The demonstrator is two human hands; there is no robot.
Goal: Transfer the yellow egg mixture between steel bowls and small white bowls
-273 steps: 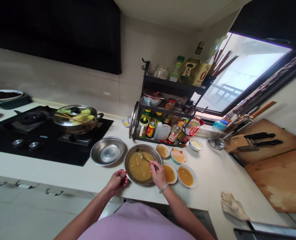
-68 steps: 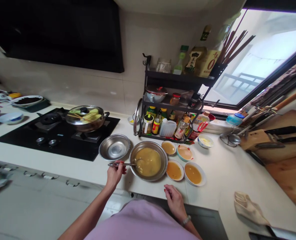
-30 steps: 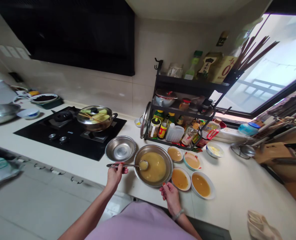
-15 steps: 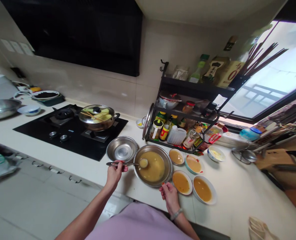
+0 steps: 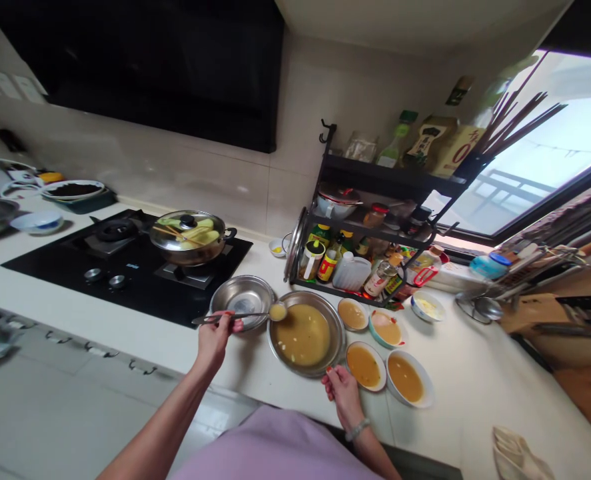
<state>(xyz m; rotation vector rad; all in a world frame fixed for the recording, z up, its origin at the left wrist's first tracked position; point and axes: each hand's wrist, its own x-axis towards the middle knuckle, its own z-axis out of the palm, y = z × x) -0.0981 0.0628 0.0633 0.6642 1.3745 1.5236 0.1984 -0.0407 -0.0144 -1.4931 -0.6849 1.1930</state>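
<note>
My left hand is closed around the dark handle of a ladle. The ladle's bowl is full of yellowish liquid and hangs over the left rim of a large steel basin. Cloudy yellow-brown liquid with a few pale bits fills much of that basin. Below the ladle handle stands a smaller steel basin; its inside looks bare. My right hand, a bracelet at its wrist, has curled fingers, with thumb and fingertip at the near right rim of the large basin.
Several bowls of brownish liquid, among them a white one, stand right of the basin. A lidded pan sits on the black hob. Behind is a black rack with bottles. A cloth lies at the right front.
The ladle has risen out of the liquid and shifted left to the basin's rim, carried by my left hand. My right hand stays by the basin's near edge. The view has turned slightly.
</note>
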